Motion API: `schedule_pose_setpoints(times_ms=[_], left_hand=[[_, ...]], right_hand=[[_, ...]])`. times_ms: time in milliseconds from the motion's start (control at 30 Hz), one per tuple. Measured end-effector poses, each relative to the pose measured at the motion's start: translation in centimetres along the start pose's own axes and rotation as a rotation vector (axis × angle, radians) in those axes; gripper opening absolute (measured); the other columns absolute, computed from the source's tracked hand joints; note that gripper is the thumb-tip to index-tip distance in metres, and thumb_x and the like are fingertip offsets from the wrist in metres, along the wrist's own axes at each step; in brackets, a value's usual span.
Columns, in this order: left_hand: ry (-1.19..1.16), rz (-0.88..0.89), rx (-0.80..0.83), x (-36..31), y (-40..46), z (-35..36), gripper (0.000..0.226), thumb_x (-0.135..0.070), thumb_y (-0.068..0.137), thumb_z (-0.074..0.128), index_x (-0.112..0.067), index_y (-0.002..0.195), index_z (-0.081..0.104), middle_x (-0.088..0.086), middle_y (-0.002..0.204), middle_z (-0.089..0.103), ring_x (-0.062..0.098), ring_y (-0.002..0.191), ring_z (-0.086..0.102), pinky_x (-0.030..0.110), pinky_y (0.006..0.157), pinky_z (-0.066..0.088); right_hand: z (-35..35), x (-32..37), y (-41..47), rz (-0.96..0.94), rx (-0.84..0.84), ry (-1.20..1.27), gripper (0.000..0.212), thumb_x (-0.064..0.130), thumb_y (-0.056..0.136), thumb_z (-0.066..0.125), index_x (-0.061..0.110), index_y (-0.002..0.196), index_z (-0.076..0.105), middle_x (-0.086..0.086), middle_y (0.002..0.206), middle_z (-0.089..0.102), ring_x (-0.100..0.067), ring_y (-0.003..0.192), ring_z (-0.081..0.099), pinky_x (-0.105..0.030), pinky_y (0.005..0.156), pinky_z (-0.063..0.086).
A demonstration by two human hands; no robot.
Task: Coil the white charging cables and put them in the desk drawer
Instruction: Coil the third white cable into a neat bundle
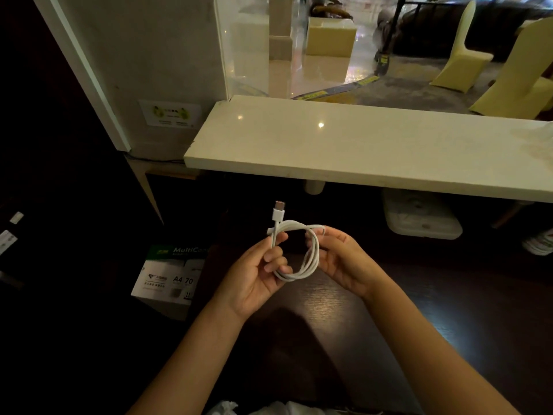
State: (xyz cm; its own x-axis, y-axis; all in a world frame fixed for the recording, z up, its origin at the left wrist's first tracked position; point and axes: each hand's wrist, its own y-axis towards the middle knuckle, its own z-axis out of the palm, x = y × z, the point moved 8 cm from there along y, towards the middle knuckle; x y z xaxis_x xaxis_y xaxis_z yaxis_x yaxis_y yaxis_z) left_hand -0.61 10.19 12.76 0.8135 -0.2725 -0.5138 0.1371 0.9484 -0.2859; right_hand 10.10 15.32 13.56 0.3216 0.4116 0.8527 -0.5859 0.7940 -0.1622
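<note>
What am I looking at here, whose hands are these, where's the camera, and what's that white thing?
There is no machine: a person wears a camera on the head, looking forward and down at their own two hands. The left hand and right hand together hold a white charging cable wound into a small loop, its plug pointing up. Below them is a dark wooden desk. Behind runs a pale stone counter. A box of A4 paper sits lower left.

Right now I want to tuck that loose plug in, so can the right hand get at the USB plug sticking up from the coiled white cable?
Probably yes. The metal-tipped white USB plug stands free above the left hand, nothing covering it, but the right hand would have to release the coiled white cable.
</note>
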Motion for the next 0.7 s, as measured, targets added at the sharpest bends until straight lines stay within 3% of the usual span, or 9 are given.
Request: schedule_pose_setpoints(times_ms=[100,233,267,333,400,500,567,633,700], left_hand=[[0.247,0.039,-0.021,-0.3,-0.1,-0.6,0.025,-0.019,0.093,0.039,-0.007,0.096,0.061,-0.008,0.050,0.038,0.003,0.043,0.035,0.018,0.052,0.045],[0.341,0.038,-0.026,-0.3,-0.1,-0.8,0.027,-0.018,0.096,0.036,-0.007,0.095,0.061,-0.008,0.050,0.036,0.003,0.044,0.033,0.018,0.052,0.043],[0.337,0.035,-0.030,-0.3,-0.1,-0.9,0.027,-0.018,0.096,0.036,-0.007,0.095,0.061,-0.008,0.050,0.036,0.003,0.043,0.033,0.018,0.051,0.042],[0.318,0.024,-0.035,-0.4,-0.1,-1.1,0.026,-0.017,0.095,0.037,-0.006,0.094,0.061,-0.008,0.048,0.035,0.002,0.042,0.032,0.018,0.050,0.042],[0.268,0.004,-0.036,-0.1,-0.3,-1.2,0.024,-0.017,0.092,0.039,-0.005,0.092,0.060,-0.008,0.047,0.034,0.002,0.041,0.032,0.018,0.048,0.042],[0.127,-0.047,-0.034,0.7,-0.4,-1.3,0.020,-0.020,0.086,0.044,-0.007,0.090,0.059,-0.007,0.047,0.034,0.003,0.040,0.032,0.018,0.047,0.041],[0.090,-0.068,-0.033,0.9,-0.5,-1.2,0.019,-0.020,0.083,0.046,-0.007,0.089,0.060,-0.007,0.047,0.034,0.003,0.039,0.032,0.017,0.047,0.042],[0.069,-0.075,-0.032,0.7,-0.6,-1.3,0.019,-0.020,0.082,0.047,-0.007,0.087,0.059,-0.007,0.046,0.033,0.004,0.038,0.032,0.017,0.046,0.041],[0.077,-0.078,-0.024,0.5,-0.7,-1.4,0.018,-0.019,0.082,0.046,-0.007,0.086,0.058,-0.008,0.046,0.033,0.003,0.038,0.031,0.017,0.045,0.040]], right_hand=[[-0.1,-0.4,0.1,0.098,0.015,-0.130,0.029,0.027,0.084,0.046,0.010,0.099,0.064,-0.006,0.080,0.063,-0.015,0.067,0.060,-0.024,0.060,0.052],[0.2,-0.3,0.6,0.149,0.034,-0.739,0.053,0.041,0.098,0.027,0.010,0.098,0.070,0.002,0.068,0.062,-0.013,0.058,0.045,-0.018,0.055,0.037],[0.4,-0.3,0.8,0.155,0.048,-0.803,0.052,0.042,0.098,0.028,0.011,0.098,0.070,0.000,0.073,0.063,-0.015,0.063,0.049,-0.019,0.059,0.040],[0.5,-0.5,1.2,0.134,0.063,-0.918,0.049,0.051,0.095,0.030,0.024,0.097,0.071,-0.002,0.094,0.067,-0.018,0.087,0.060,-0.030,0.084,0.047],[0.9,-0.2,1.7,0.024,0.057,-1.019,0.039,0.052,0.090,0.034,0.031,0.086,0.067,0.002,0.090,0.064,-0.016,0.089,0.059,-0.039,0.089,0.044],[1.7,0.4,1.3,-0.237,-0.073,-0.921,0.019,0.023,0.096,0.044,0.022,0.080,0.054,0.006,0.070,0.056,-0.007,0.066,0.051,-0.027,0.067,0.042],[1.8,0.7,0.6,-0.371,-0.166,-0.944,0.015,0.019,0.095,0.048,0.019,0.081,0.053,0.006,0.063,0.055,-0.003,0.058,0.051,-0.019,0.058,0.041],[1.5,0.5,0.9,-0.341,-0.170,-0.868,0.017,0.019,0.093,0.051,0.019,0.077,0.057,0.004,0.057,0.054,-0.005,0.054,0.050,-0.018,0.054,0.040],[1.3,-0.2,1.6,-0.132,-0.084,-0.665,0.024,0.023,0.093,0.050,0.017,0.075,0.064,0.002,0.053,0.055,-0.007,0.052,0.049,-0.018,0.054,0.039]])
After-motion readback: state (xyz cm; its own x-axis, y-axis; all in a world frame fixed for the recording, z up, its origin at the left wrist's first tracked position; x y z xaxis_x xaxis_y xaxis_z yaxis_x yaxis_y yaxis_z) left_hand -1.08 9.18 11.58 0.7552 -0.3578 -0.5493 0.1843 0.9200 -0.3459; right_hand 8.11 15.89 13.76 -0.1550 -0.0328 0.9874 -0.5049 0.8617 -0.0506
